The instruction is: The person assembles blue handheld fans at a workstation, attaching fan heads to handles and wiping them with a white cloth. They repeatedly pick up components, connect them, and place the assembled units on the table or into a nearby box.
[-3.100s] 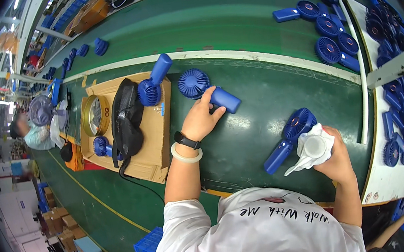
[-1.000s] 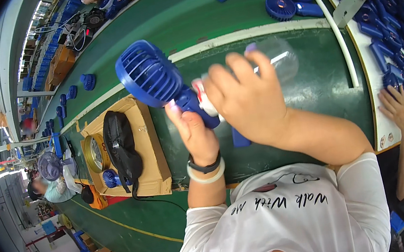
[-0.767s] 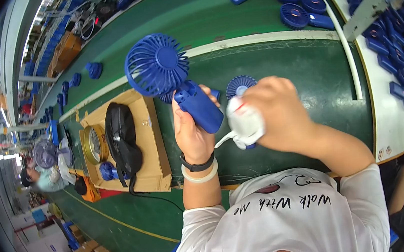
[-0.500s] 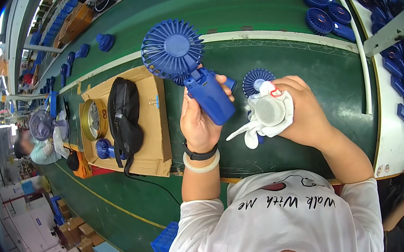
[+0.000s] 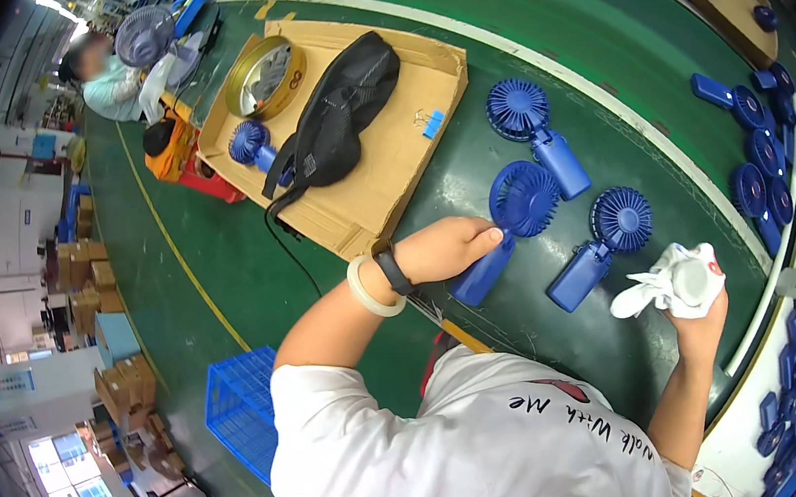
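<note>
My left hand [image 5: 450, 248] is closed on a blue handheld fan [image 5: 484, 276] near its neck, thumb on top. The round grille of that fan points away from me, low over the green tabletop. Two more blue fans lie close by: one farther off [image 5: 561, 161], the other to the right [image 5: 580, 276]. On the right side, my right hand [image 5: 703, 318] grips a bunched white cloth [image 5: 659, 285] with a round, pale grey-white piece [image 5: 692, 281] in it. The cloth hides most of those fingers.
Left of the fans sits a shallow cardboard tray [image 5: 433, 170] with a black padded pouch [image 5: 341, 111], a round gold tin [image 5: 293, 81] and a small blue fan [image 5: 249, 140]. Many fans cover a white board [image 5: 741, 450] at right. A blue crate [image 5: 239, 412] stands left. A co-worker [image 5: 109, 80] sits farther left.
The view has turned. My left hand has brought its fan down from a raised, upright hold to the tabletop. My right hand has moved away to the right with the cloth, uncovering the fan there.
</note>
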The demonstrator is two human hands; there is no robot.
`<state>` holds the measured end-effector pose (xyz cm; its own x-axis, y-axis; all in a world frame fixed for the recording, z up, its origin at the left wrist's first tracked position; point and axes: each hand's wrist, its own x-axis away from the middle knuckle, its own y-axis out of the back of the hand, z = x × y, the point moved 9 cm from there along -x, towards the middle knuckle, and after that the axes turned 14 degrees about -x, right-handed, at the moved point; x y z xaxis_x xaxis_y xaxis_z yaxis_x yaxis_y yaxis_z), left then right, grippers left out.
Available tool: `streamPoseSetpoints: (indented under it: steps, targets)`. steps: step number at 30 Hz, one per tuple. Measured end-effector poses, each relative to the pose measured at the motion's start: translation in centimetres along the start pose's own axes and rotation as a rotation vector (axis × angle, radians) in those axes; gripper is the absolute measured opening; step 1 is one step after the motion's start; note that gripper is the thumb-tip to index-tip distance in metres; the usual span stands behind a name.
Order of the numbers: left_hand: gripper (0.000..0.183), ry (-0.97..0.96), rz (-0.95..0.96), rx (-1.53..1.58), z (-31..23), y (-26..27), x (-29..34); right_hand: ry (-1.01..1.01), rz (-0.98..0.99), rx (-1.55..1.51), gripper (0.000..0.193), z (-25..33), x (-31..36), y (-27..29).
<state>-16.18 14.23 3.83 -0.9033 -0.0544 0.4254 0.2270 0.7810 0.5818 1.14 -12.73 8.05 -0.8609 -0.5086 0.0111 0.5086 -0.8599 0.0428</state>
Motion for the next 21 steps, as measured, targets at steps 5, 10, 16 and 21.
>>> streamPoseSetpoints:
  steps: [5,10,16,21]
  targets:
    - [0.035,-0.358,-0.61,-0.948,-4.2,4.3,2.6,-0.01,-0.114,-0.013,0.069,-0.8,0.5,2.9]
    - [0.03,-0.894,-0.912,-1.123,-9.5,4.3,8.1,-0.013,-0.139,-0.035,0.073,-1.5,0.8,3.7]
    - [0.029,-1.032,-1.082,-1.137,-11.1,4.3,11.6,-0.091,-0.152,-0.03,0.073,-2.2,0.6,3.4]
    - [0.032,-1.028,-1.154,-1.171,-10.4,4.6,13.7,-0.079,-0.14,-0.049,0.072,-3.1,-0.1,3.2]
